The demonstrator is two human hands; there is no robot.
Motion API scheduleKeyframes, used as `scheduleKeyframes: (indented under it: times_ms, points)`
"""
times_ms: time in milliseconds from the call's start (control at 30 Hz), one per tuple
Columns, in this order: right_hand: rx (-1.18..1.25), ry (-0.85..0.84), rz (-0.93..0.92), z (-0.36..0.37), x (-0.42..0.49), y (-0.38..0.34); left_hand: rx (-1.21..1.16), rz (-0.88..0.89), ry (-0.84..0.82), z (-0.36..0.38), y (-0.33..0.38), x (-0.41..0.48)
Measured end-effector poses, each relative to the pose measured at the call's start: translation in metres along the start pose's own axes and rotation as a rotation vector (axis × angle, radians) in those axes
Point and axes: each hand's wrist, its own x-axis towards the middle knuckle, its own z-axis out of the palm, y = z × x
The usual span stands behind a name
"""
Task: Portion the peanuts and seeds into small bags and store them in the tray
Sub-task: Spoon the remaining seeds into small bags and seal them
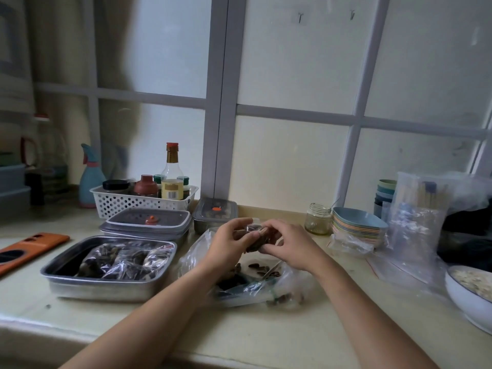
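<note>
Left hand (pixel 229 242) and right hand (pixel 288 245) pinch a small bag (pixel 255 231) in curled fingers (pixel 239 225), probably sealing it, above the large bag (pixel 253 287) to catch spills; filled bags (pixel 125 258) occupy the steel tray (pixel 106 287) alongside.

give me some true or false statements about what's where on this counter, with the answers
1. The left hand and right hand both hold a small bag over the large plastic bag. True.
2. The metal tray is empty. False: it holds filled seed bags.
3. The tall bottle stands in the white basket. True.
4. The glass jar has a lid on. False: it is open.
5. The orange phone lies right of the tray. False: it lies left of it.
</note>
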Motion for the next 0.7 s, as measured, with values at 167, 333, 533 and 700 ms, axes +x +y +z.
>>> scheduleKeyframes:
  times_ms: [167, 333, 533, 700]
  points:
    - [-0.052, 0.033, -0.002, -0.001, 0.002, -0.010, 0.550, 0.102, 0.036, -0.003, 0.023, -0.006]
    - [0.117, -0.064, 0.027, -0.006, 0.003, -0.038, 0.656, 0.065, -0.068, -0.051, 0.061, -0.010]
    - [0.079, -0.057, 0.066, -0.011, 0.007, -0.058, 1.060, -0.080, -0.357, -0.153, 0.111, -0.024]
    - [0.082, -0.099, 0.065, -0.006, 0.011, -0.075, 1.298, -0.354, -0.469, -0.222, 0.124, -0.036]
